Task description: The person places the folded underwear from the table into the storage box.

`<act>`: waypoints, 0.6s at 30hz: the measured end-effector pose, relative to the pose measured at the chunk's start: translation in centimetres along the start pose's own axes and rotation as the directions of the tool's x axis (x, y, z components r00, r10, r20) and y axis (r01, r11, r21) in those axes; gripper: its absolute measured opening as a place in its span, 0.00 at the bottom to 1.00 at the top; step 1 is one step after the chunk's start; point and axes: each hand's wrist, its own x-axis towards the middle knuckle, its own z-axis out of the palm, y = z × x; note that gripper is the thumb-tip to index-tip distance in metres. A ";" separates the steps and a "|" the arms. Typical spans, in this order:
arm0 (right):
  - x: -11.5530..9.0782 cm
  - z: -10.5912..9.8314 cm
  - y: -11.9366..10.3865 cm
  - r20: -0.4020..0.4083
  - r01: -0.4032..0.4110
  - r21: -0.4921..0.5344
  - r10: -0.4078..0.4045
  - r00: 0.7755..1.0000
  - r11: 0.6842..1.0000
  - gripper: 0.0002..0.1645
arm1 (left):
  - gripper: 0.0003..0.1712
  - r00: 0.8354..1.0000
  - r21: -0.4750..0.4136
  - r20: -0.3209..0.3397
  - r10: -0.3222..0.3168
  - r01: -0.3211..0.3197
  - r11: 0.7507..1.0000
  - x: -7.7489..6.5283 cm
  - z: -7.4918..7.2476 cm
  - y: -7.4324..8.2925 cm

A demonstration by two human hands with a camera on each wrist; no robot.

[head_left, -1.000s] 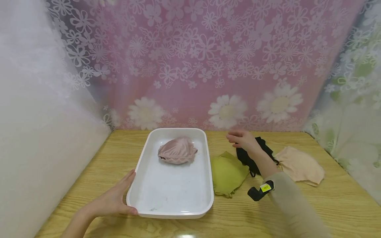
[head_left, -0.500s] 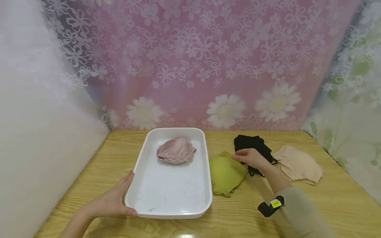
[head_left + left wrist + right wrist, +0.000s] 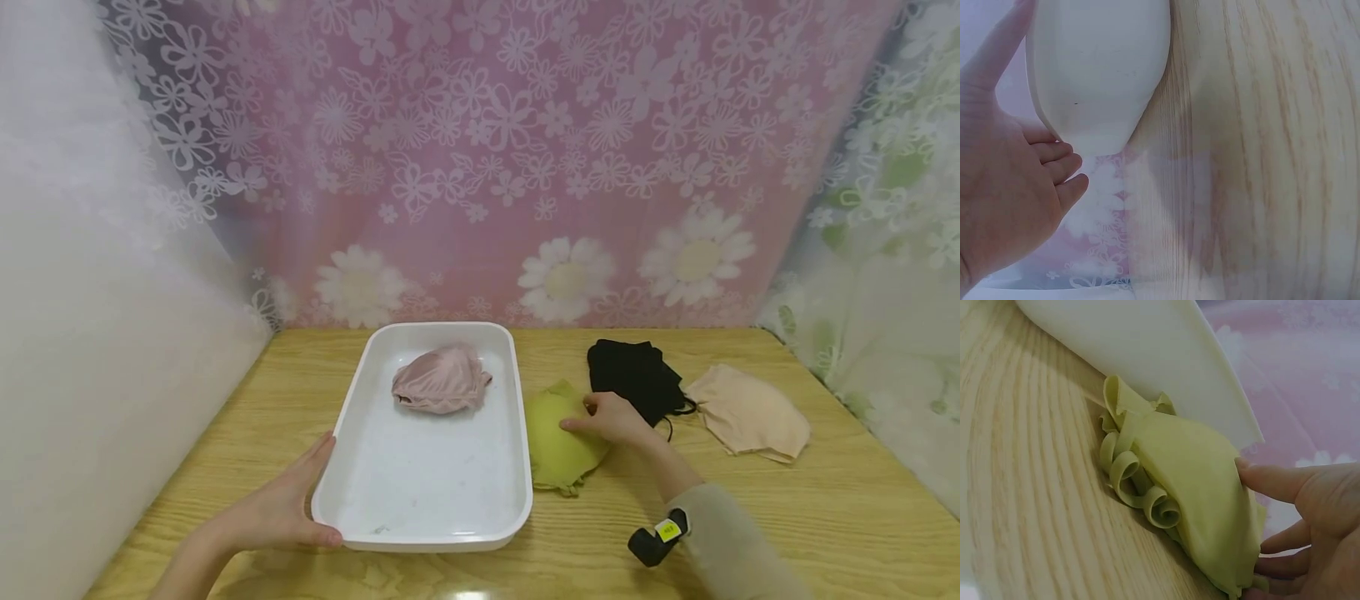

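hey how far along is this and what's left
Looks done: the pink bra lies in the white tray, which the left hand touches. In hand: the right hand grips the green bra beside the tray. Probably left: the black bra and beige bra, on the table.

a yellow-green bra (image 3: 558, 442) lies right beside the white tray (image 3: 435, 475), smooth cup domed upward, curled bands bunched along its near edge; your right hand (image 3: 618, 421) grips its far right side, thumb on the cup. the tray, shallow and round-cornered, sits flat, long sides running away from you, near left corner in your left hand (image 3: 281, 504).
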 end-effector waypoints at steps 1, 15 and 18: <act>0.1 0.2 -0.1 0.002 -0.012 -0.005 0.012 1.000 1.000 0.45 | 0.70 1.000 0.000 -0.003 -0.003 0.003 1.000 0.0 0.0 0.0; 1.1 1.4 -1.9 -0.024 -0.100 -0.028 0.099 0.995 0.995 0.41 | 0.70 1.000 -0.034 -0.007 -0.024 0.023 0.999 -0.1 -0.1 0.1; 1.2 1.5 -1.4 -0.012 -0.109 0.003 0.109 0.994 0.994 0.40 | 0.70 1.000 -0.037 0.007 -0.029 0.029 0.999 0.0 0.0 0.2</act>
